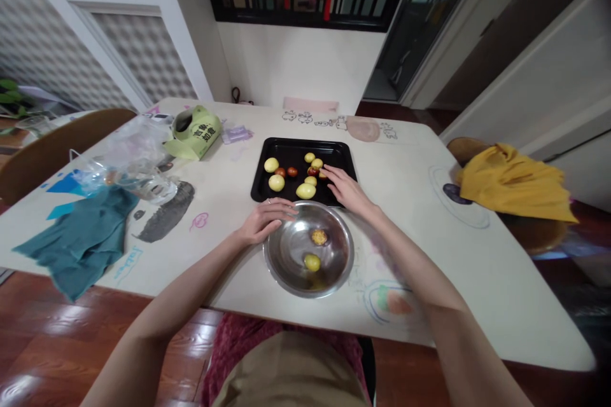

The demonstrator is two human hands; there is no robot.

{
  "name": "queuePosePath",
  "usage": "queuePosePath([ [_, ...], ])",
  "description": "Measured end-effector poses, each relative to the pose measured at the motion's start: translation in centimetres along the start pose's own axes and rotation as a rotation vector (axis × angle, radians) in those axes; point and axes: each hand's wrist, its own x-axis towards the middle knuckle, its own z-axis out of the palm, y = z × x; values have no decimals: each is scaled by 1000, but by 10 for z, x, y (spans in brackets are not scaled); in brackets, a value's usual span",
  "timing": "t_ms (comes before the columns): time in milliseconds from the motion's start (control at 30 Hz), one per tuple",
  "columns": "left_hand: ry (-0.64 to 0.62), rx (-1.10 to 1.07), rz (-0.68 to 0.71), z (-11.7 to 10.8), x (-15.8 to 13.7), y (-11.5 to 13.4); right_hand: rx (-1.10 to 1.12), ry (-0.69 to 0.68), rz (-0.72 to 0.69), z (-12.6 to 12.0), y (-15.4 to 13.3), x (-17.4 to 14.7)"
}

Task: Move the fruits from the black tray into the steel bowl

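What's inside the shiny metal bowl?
A yellow-green fruit and a speckled yellow piece lie apart in the metal bowl. The left hand covers part of its rim; what's beneath is hidden.

Bowl [289, 257]: bare metal, smooth, shiny, mirror-like highlights inside. Tray [293, 147] beyond it: black, smooth, low sheen; metal or plastic, cannot tell. Yellow fruits [306, 191]: smooth skins, soft gloss. Small red fruits [292, 172]: smooth, glossier. Worktop [224, 184]: white, smooth, faint sheen. Left: teal cloth [83, 232], matt, creased; clear bag [136, 140], thin crinkled plastic; green carton [203, 147], paper-like, printed. Right: mustard cloth [515, 181], matt, softly folded. Near left: floor [62, 343], reddish wood, polished, reflective.
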Motion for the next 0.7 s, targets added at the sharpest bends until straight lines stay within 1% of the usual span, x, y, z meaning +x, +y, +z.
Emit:
queuePosePath([
  [133,10,-10,-30,1,-1,2,12,-29,-1,10,13,5],
  [200,12,-21,-55,1,0,5,-7,-24,3,10,15,4],
  [300,11,-24,-77,0,0,8,-63,-15,50,7,15,3],
  [533,7,-17,-77,0,1,8,-58,-92,156,2,7,2],
  [633,-1,-13,-83,0,0,7,-56,-99,154,-1,0,3],
  [700,2,-4,-67,0,-1,5,-34,-72,124,-5,-7,3],
])
